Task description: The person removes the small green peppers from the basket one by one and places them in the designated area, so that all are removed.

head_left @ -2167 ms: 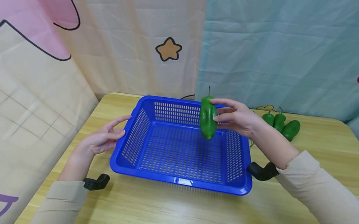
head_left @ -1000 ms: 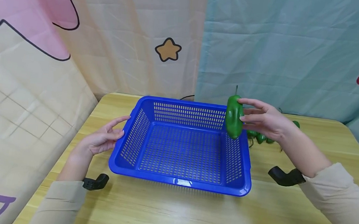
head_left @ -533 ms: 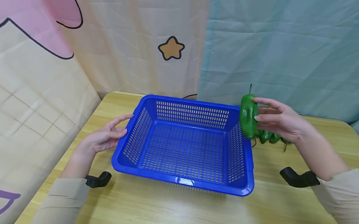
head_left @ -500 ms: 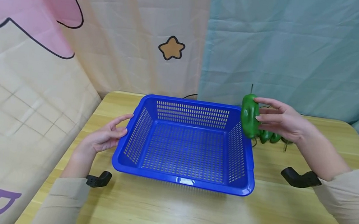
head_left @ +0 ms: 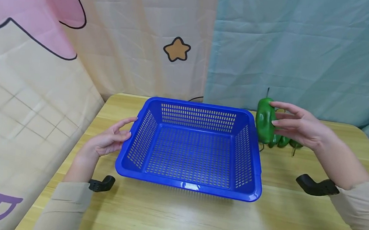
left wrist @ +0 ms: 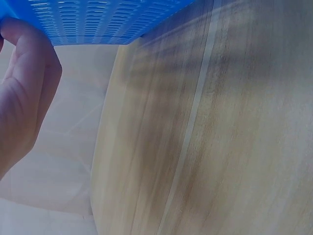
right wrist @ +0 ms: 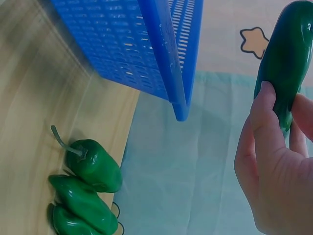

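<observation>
A blue plastic basket (head_left: 158, 180) with slotted walls sits on the wooden table; its inside holds nothing. At its left side, my left hand (head_left: 112, 137) grips the rim, fingertip and thumb on the edge; in the left wrist view this hand (left wrist: 27, 83) is partly cut off. My right hand (head_left: 303, 126) pinches a green pepper (head_left: 265, 119) between thumb and fingers, stem up, in the air just outside the basket's right rim. In the right wrist view the held pepper (right wrist: 286, 58) is well above the table. Several other green peppers (head_left: 283, 141) lie beyond it, partly hidden.
The table (head_left: 167, 220) stands in a corner of printed cloth curtains (head_left: 278, 46). In the right wrist view, green peppers (right wrist: 95, 165) lie close together near the table's edge. A black wrist mount (head_left: 317, 186) sticks out from the right sleeve.
My right hand has carried the pepper rightward, from above the basket's inside to past its right rim. The left hand has stayed at the basket's left rim. The view has shifted slightly.
</observation>
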Motion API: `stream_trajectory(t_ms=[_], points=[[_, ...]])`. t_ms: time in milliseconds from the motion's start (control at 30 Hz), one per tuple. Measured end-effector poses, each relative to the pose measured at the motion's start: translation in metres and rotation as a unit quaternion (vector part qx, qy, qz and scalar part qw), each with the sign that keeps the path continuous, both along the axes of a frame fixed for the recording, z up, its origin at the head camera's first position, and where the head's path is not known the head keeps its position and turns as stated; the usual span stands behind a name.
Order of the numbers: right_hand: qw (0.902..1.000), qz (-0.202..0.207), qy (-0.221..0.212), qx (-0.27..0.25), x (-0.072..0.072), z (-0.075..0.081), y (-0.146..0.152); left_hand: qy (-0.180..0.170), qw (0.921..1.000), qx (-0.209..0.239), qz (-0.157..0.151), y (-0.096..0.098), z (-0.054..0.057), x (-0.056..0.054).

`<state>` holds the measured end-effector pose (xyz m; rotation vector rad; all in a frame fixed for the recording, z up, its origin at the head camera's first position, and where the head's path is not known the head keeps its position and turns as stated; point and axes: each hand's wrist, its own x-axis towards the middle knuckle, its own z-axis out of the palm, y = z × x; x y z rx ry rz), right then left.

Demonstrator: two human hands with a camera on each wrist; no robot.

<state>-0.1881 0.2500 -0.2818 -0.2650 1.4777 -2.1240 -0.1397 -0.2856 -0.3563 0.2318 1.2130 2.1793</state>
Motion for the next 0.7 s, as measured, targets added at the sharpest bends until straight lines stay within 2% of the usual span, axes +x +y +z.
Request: stream_trajectory(t_ms=[367, 567, 700], points=[[0.9998, -0.017, 0.004, 0.006, -0.001, -0.001, 0.018, 0.002, 0.9998, -0.017, 0.01, 0.001, 0.002, 0.001], [0.9998, -0.017, -0.006, -0.009, 0.0, -0.002, 0.025, 0.003, 0.9999, -0.01, 0.005, 0.001, 0.001, 0.001], [0.9997, -0.025, 0.001, 0.005, 0.003, -0.003, 0.031, 0.002, 1.0, -0.007, 0.004, 0.001, 0.001, 0.001]])
